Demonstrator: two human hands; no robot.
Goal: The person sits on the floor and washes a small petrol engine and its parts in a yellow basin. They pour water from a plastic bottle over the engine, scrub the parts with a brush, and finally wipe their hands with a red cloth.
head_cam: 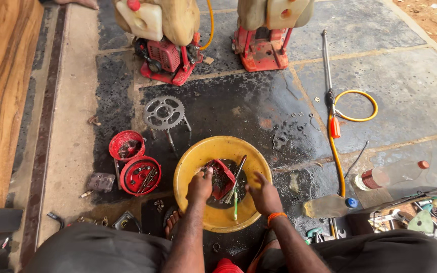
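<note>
Hands in round yellow plastic basin (188,167): left hand (200,188) grips red metal engine cover (222,178), rigid, oily-slick, best held by rim; right hand (264,196) clasps green-handled brush (235,199).

Red lids (133,164) crowding basin's (188,162) left

Bright, even daylight fills the scene and casts only soft, faint shadows. The wet dark floor (238,108) shows a dull sheen, without harsh glare. Focus is sharp throughout, though wide-angle distortion bends the frame's edges.
</note>
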